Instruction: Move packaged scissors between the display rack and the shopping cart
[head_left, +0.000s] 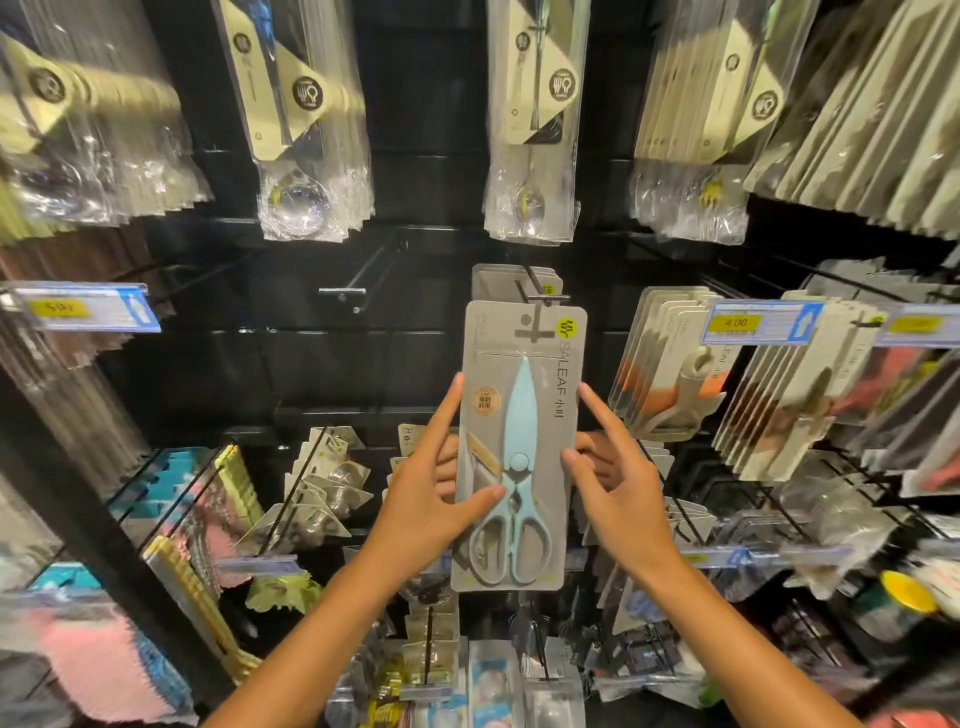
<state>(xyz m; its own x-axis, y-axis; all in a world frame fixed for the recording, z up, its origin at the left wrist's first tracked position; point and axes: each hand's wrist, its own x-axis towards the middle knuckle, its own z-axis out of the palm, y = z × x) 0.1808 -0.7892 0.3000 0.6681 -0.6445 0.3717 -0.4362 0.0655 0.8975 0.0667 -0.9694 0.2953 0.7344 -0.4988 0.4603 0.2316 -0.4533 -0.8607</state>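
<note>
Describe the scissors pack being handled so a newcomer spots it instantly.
On the black display rack, centre hook: the grey scissors pack held between the left hand and right hand. Unlike neighbouring packs, it shows pale blue scissors.

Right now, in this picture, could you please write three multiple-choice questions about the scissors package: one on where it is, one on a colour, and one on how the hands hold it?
1. Where is the top of the scissors package?
A. At the peg hook in the middle of the rack
B. Inside a shopping cart
C. On the floor

2. What colour are the scissors in it?
A. Red
B. Light blue
C. Black

3. How is the package held?
A. By the left hand alone
B. By no hand
C. By both hands, one at each side edge

Answers: 1 A, its hang hole sits at the peg hook, with more grey cards behind. 2 B, the blade cover and handles show light blue. 3 C, the left hand and right hand grip opposite edges.
</note>
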